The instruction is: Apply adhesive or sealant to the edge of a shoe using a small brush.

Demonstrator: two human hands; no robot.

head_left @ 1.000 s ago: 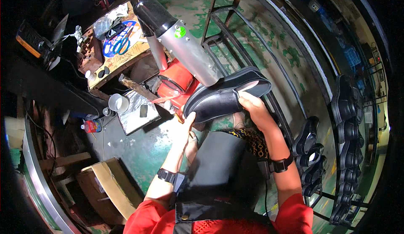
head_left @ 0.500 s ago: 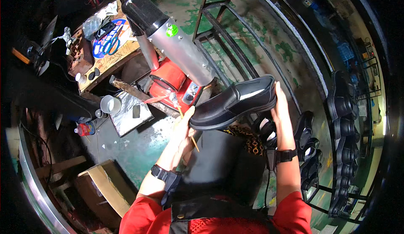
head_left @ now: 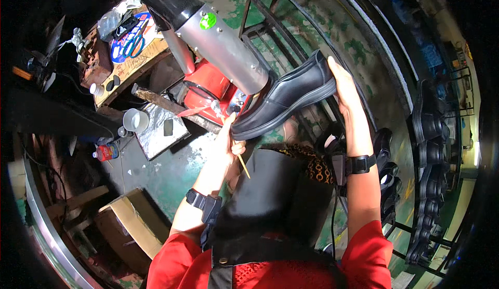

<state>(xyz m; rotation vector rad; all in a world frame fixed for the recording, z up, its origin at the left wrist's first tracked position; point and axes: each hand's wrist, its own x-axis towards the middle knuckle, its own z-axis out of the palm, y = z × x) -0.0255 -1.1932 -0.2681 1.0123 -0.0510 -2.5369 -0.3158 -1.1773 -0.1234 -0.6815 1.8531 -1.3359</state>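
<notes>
Between my two hands is a black slip-on shoe (head_left: 283,99), its near side and sole edge facing me. My left hand (head_left: 228,146) grips the toe end and also keeps a thin yellow stick (head_left: 244,167) in its fingers; the stick's upper end looks pale. At the heel, my right hand (head_left: 343,87) presses with its palm, its fingers partly hidden behind the shoe. The shoe's toe side overlaps the lower end of a silver metal tube (head_left: 226,49) on a red machine (head_left: 208,83); whether they touch I cannot tell. The shoe's opening is turned away from me.
At the left, a wooden table (head_left: 127,73) carries scissors (head_left: 136,46) and a round printed board. Below are a white cup (head_left: 135,120), a foil-covered slab (head_left: 161,125) and a cardboard box (head_left: 135,221). A dark metal rack (head_left: 280,29) stands ahead; black shoes (head_left: 430,148) line the right.
The shoe has tipped, heel end rising, and its opening has turned from me toward the silver tube. My right hand has moved up with the heel; my left stays at the toe.
</notes>
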